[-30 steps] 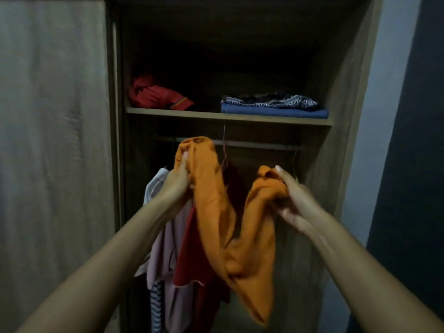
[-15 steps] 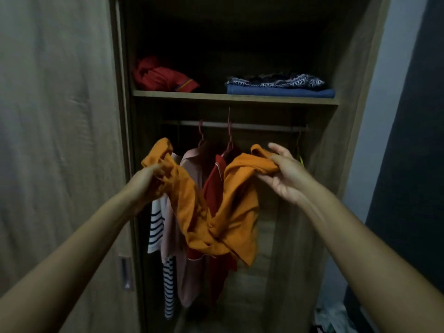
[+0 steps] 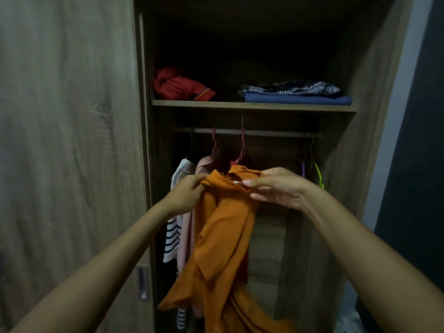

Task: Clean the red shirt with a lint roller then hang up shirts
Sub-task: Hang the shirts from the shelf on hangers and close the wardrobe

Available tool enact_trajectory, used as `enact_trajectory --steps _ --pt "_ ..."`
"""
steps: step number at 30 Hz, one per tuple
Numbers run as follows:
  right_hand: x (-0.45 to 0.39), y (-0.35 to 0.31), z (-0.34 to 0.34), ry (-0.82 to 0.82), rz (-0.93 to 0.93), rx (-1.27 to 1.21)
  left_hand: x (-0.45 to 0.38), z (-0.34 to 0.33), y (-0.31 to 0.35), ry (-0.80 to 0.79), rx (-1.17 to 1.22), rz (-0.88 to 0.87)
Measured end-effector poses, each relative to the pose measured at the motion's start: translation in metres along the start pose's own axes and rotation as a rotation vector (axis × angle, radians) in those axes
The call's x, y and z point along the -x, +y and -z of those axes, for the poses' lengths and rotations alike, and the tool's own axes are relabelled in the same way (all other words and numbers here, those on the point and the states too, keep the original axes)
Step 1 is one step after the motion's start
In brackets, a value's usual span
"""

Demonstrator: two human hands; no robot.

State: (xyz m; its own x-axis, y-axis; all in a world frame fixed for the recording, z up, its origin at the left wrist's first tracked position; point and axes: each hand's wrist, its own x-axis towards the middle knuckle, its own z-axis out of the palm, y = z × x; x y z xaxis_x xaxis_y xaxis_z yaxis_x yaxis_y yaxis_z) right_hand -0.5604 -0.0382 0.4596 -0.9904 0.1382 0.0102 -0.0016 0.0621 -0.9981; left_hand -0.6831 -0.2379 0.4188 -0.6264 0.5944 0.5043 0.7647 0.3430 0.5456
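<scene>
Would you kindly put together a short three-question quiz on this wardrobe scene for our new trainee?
1. True or false: both hands grip the orange shirt.
2. Which lies on the shelf at its left end? A) a red garment B) a striped shirt C) a hanger
3. Fill in: the empty green hanger hangs from the ____ at its right end.

Key:
1. True: the left hand and the right hand each hold it by the collar.
2. A, the red garment.
3. The rail.
</scene>
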Motion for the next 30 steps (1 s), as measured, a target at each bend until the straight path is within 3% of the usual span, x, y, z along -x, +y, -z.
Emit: enact_trajectory --steps 4,9,11,13,16,18,24,25,29,30 --pt "0.008 -0.006 0.010 -0.036 -0.010 0.338 -0.002 0.009 0.003 0.011 0.021 -0.043" --pt "0.018 -0.022 0.017 -0.094 0.045 0.494 -0.013 0.017 0.011 0.088 0.007 -0.088" --pt "0.019 -0.027 0.019 0.015 0.094 0.559 -0.015 0.023 0.010 0.111 0.004 -0.103" --pt "0.016 -0.027 0.023 0.154 0.153 0.596 -0.015 0.029 0.009 0.035 0.060 -0.112" --pt "0.012 -0.023 0.028 0.248 0.159 0.489 -0.013 0.042 0.011 -0.160 0.205 -0.037" --pt "0.008 -0.017 0.030 0.276 0.149 0.382 -0.011 0.050 0.016 -0.201 0.280 0.001" --pt "-0.005 -0.001 0.012 0.131 0.170 -0.129 0.002 0.049 0.046 -0.676 0.411 -0.029" --pt "-0.005 -0.001 0.008 0.122 0.169 -0.166 0.000 0.045 0.049 -0.657 0.427 -0.036" --pt "-0.009 0.005 0.000 0.148 0.173 -0.126 -0.019 0.034 0.047 -0.173 0.269 -0.101" --pt "-0.010 0.007 -0.001 0.137 0.173 -0.115 -0.024 0.030 0.044 -0.120 0.237 -0.107"
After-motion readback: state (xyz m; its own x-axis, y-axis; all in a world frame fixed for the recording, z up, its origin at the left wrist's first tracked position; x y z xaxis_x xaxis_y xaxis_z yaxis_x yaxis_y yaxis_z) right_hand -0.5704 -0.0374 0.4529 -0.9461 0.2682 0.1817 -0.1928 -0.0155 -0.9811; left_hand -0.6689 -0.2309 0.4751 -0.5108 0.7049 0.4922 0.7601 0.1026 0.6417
